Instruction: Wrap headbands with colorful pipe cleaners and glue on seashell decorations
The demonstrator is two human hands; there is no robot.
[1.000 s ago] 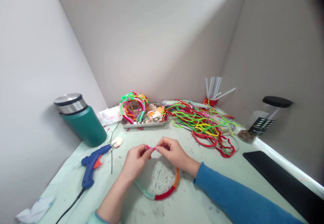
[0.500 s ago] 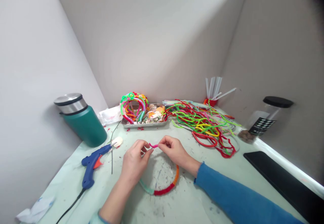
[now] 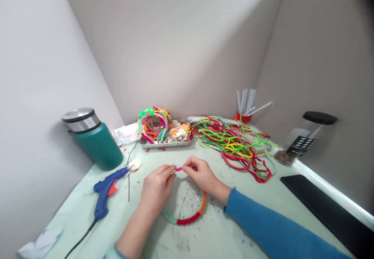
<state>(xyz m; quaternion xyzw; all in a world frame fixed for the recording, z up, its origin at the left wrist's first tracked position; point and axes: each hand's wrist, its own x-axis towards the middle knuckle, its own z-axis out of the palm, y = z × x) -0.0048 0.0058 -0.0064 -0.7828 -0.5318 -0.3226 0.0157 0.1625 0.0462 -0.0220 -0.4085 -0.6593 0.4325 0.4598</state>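
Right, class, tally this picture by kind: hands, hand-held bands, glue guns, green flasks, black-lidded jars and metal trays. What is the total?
Hands (left hand, right hand): 2
Multicoloured band held between them: 1
Glue gun: 1
Green flask: 1
Black-lidded jar: 1
Metal tray: 1
Total: 7

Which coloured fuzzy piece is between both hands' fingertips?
The pink piece, between the left hand and right hand; the pale green piece, red piece and orange piece curve lower in view.

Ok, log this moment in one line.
left hand: pinching band; right hand: pinching pink strip; band sections: mint, red, orange; glue gun: lying, unheld
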